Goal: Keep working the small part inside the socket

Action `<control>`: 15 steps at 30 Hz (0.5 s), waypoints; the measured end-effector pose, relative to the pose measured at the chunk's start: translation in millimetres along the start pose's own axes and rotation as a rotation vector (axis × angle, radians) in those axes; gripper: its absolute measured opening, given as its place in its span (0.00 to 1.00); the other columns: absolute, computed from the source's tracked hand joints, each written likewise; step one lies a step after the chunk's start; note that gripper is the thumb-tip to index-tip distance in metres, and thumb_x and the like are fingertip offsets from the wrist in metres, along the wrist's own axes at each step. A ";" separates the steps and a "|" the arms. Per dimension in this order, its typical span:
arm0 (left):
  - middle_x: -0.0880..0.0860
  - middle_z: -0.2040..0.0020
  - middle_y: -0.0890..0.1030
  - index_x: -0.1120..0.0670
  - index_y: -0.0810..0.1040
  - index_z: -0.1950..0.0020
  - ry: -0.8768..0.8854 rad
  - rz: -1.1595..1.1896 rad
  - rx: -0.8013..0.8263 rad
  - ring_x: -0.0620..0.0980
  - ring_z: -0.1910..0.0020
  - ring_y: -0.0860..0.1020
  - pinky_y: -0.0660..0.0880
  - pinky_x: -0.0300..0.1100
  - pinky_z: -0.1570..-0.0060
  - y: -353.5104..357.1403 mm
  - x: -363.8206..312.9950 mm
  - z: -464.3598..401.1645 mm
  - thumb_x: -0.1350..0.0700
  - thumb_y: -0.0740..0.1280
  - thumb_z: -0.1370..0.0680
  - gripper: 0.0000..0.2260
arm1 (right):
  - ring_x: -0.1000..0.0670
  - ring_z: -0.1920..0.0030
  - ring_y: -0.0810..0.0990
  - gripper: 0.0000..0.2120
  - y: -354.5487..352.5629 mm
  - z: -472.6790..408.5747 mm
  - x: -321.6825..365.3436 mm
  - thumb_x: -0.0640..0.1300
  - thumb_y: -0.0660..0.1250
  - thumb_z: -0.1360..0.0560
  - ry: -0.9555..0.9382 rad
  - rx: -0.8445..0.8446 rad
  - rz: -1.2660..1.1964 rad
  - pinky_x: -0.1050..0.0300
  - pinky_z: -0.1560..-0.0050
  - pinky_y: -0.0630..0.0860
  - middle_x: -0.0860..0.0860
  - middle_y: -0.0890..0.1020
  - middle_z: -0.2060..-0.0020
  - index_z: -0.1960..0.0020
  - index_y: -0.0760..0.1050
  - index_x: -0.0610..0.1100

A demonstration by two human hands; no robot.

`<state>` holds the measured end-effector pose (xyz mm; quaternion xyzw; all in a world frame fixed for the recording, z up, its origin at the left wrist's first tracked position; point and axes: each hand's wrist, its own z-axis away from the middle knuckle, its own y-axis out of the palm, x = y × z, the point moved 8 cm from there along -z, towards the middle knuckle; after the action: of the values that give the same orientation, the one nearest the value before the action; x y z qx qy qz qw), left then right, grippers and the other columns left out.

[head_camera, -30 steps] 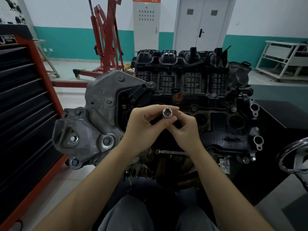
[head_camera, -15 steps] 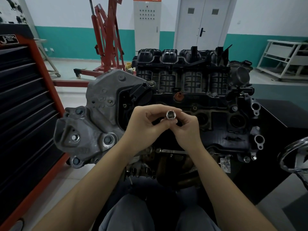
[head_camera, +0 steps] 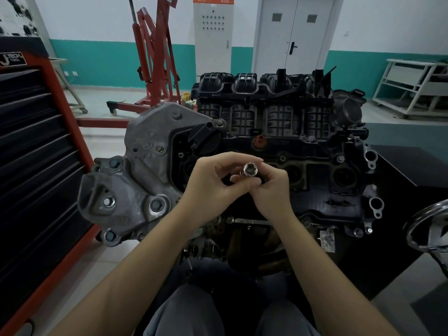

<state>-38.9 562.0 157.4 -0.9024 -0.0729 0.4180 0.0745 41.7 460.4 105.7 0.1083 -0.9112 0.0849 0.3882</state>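
1. Black drawers of an orange-framed tool cabinet (head_camera: 36,146) fill the left edge; behind it a red engine hoist (head_camera: 155,57) stands on the floor.
2. Next comes the engine (head_camera: 278,132), with its grey cast bracket (head_camera: 135,185) to the left and the black intake manifold (head_camera: 261,103) along the top.
3. Left hand (head_camera: 208,187) is raised in front of the engine, its fingers curled round and pinching the near side of a chrome socket (head_camera: 250,170).
4. That socket sits between both hands, above the valve cover, open end facing the camera so the inner hex shows.
5. Right hand (head_camera: 271,190) pinches the socket from the other side; what lies behind it under the fingers is hidden.
6. To do this well, I would keep the socket square to whatever it mates with, turn it until the drive lines up, press straight until it seats, and hold it over the lap rather than over the open ports, where a dropped part could vanish.
7. Far right, a chrome wheel (head_camera: 429,229) juts in beside a white rack (head_camera: 412,86).
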 end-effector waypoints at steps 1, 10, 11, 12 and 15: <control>0.53 0.53 0.85 0.58 0.83 0.49 0.005 -0.028 -0.033 0.50 0.49 0.83 0.79 0.44 0.45 -1.7 0.6 0.1 0.67 0.74 0.30 0.11 | 0.50 0.55 0.84 0.09 0.0 -0.2 -0.9 0.31 0.73 0.31 0.011 -0.004 -0.008 0.53 0.52 0.79 0.51 0.85 0.59 0.53 0.82 0.41; 0.57 0.50 0.84 0.58 0.81 0.45 0.000 0.039 0.032 0.52 0.47 0.83 0.78 0.46 0.43 1.6 1.3 1.3 0.69 0.71 0.28 0.13 | 0.54 0.53 0.83 0.09 1.6 0.2 6.0 0.39 0.71 0.30 -0.035 0.044 0.007 0.61 0.51 0.77 0.54 0.84 0.58 0.50 0.81 0.41; 0.56 0.50 0.84 0.58 0.82 0.46 0.008 0.010 0.023 0.52 0.47 0.83 0.78 0.46 0.44 1.7 0.5 1.2 0.69 0.72 0.28 0.13 | 0.53 0.54 0.84 0.08 1.5 0.2 3.8 0.36 0.71 0.31 -0.016 0.034 -0.008 0.59 0.51 0.78 0.54 0.85 0.58 0.52 0.81 0.42; 0.55 0.51 0.85 0.57 0.82 0.47 0.022 -0.028 0.000 0.52 0.48 0.83 0.79 0.46 0.45 0.8 -0.8 1.2 0.68 0.73 0.29 0.12 | 0.51 0.54 0.84 0.08 1.8 0.3 1.5 0.34 0.72 0.31 0.003 0.025 -0.024 0.56 0.51 0.79 0.52 0.85 0.59 0.53 0.82 0.42; 0.51 0.54 0.85 0.56 0.84 0.51 0.049 -0.075 -0.080 0.49 0.51 0.84 0.79 0.44 0.48 -4.6 -3.8 2.1 0.65 0.76 0.31 0.10 | 0.48 0.53 0.84 0.08 2.1 -0.8 -0.2 0.32 0.73 0.30 0.002 0.017 -0.021 0.52 0.51 0.79 0.48 0.85 0.58 0.52 0.82 0.38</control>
<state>-43.3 565.9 159.9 -0.9114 -0.1215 0.3892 0.0556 41.8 462.6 106.0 0.1209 -0.9090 0.0885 0.3889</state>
